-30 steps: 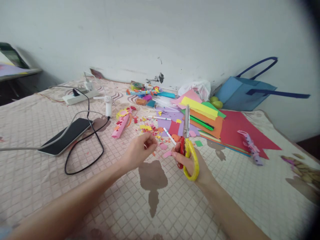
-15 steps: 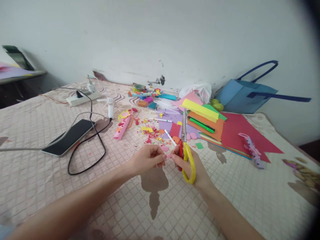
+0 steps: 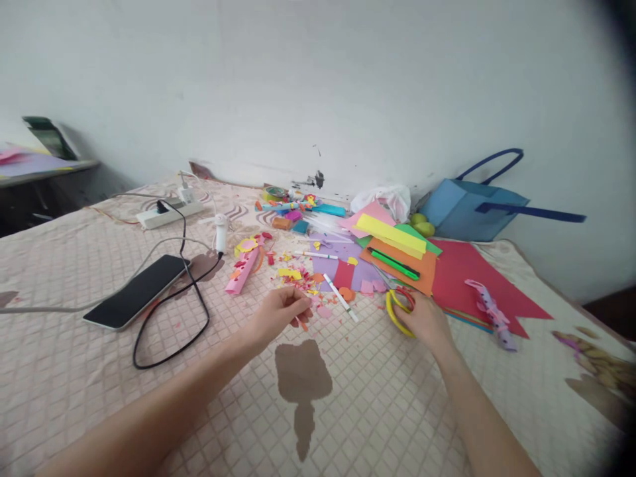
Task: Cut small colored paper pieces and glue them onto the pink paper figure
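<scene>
A right hand (image 3: 428,320) grips scissors (image 3: 390,307) by their red and yellow handles, right of the middle of a cloth-covered table (image 3: 358,404). The long axis runs aslant: the handles sit toward the near side, while the blades point to the far edge, leaning left, their tips over a purple sheet (image 3: 365,272).

The left hand (image 3: 279,311), fingers curled and thumb drawn in, is well apart from them, just beside a pink scrap (image 3: 324,311); whether it pinches anything, one cannot tell. Between the hands, a white pen (image 3: 340,298) points the same way as the blades. Just beyond the scissors, a green cutter (image 3: 395,263) lies on an orange sheet (image 3: 426,268).

Farther out, a red sheet (image 3: 460,278) spreads toward the right edge, a blue bag (image 3: 472,215) stands at the far right corner, and a pink roll (image 3: 242,271) and a black device (image 3: 136,291) lie toward the left edge.
</scene>
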{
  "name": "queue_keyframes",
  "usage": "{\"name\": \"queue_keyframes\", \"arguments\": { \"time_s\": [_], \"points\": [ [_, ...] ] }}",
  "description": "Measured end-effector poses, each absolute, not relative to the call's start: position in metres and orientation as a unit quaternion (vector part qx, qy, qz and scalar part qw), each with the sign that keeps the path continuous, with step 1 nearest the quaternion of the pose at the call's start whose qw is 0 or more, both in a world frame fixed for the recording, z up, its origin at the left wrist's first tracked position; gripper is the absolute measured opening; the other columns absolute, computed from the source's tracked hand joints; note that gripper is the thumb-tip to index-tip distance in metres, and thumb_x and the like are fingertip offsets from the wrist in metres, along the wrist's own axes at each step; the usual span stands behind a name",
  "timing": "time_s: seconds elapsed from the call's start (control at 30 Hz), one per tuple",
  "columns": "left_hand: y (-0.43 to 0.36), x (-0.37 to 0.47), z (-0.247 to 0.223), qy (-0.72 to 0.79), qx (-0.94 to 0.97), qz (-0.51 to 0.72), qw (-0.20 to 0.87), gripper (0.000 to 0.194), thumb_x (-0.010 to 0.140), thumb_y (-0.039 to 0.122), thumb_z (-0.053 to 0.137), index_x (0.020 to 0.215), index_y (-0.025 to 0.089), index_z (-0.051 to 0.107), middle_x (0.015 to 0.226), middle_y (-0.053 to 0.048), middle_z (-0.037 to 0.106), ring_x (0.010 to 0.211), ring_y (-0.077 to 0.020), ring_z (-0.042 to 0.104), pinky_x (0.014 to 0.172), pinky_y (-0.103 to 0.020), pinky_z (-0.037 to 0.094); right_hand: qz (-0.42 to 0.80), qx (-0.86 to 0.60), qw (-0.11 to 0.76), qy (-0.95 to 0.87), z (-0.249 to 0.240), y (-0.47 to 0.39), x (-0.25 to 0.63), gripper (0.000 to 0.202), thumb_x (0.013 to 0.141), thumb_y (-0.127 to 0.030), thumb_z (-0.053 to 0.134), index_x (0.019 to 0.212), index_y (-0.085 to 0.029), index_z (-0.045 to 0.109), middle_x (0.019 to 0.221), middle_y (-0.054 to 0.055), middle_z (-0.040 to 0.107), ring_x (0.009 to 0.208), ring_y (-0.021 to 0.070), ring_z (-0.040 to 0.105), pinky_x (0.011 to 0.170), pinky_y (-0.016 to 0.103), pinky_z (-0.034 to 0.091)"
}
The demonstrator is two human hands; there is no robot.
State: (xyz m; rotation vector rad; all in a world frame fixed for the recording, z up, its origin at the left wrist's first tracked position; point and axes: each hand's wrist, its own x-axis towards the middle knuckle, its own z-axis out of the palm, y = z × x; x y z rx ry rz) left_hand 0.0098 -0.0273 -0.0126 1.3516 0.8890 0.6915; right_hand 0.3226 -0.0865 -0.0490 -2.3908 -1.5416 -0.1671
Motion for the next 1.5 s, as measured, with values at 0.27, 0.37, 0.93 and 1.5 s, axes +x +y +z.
{"name": "queue_keyframes", "arguments": {
  "time_s": [0.27, 0.37, 0.93, 1.5],
  "points": [
    [-0.030, 0.010, -0.010, 0.373, 0.564, 0.305, 0.670, 0.026, 0.074, 0.038, 0.062, 0.069, 0.014, 0.056, 0.066, -0.001, 0.062, 0.059, -0.0095, 0.057, 0.055, -0.021, 0.043, -0.161, -0.810, 0.211, -0.523, -0.040, -0.091, 0.327, 0.035, 0.079, -0.040, 0.050, 0.093, -0.010, 0.062, 0.087, 0.019, 0.063, 0.086, 0.0310, 0.058, 0.075, 0.040, 0.044],
    [-0.033, 0.011, -0.010, 0.363, 0.577, 0.299, 0.668, 0.026, 0.075, 0.039, 0.061, 0.071, 0.013, 0.057, 0.067, -0.002, 0.063, 0.059, -0.0098, 0.057, 0.056, -0.022, 0.043, -0.082, -0.746, 0.367, -0.549, -0.023, -0.093, 0.281, 0.034, 0.081, -0.043, 0.049, 0.094, -0.014, 0.062, 0.092, 0.015, 0.064, 0.084, 0.0255, 0.059, 0.076, 0.038, 0.046],
    [-0.045, 0.016, -0.015, 0.330, 0.724, 0.344, 0.498, 0.018, 0.080, 0.032, 0.056, 0.087, 0.015, 0.059, 0.082, -0.004, 0.064, 0.074, -0.0130, 0.059, 0.066, -0.025, 0.047, 0.397, -0.591, 0.496, -0.498, -0.025, -0.095, 0.173, 0.028, 0.080, -0.043, 0.056, 0.071, -0.017, 0.052, 0.047, -0.006, 0.046, 0.040, 0.0072, 0.040, 0.039, 0.019, 0.029],
    [-0.043, 0.021, -0.030, 0.294, 0.652, 0.313, 0.625, 0.020, 0.071, 0.026, 0.067, 0.084, 0.013, 0.057, 0.079, -0.005, 0.065, 0.073, -0.0143, 0.062, 0.068, -0.028, 0.049, 0.515, -0.518, 0.515, -0.449, -0.030, -0.096, 0.173, 0.030, 0.078, -0.044, 0.061, 0.067, -0.018, 0.052, 0.046, -0.007, 0.045, 0.039, 0.0058, 0.037, 0.037, 0.018, 0.026]
  ]
}}
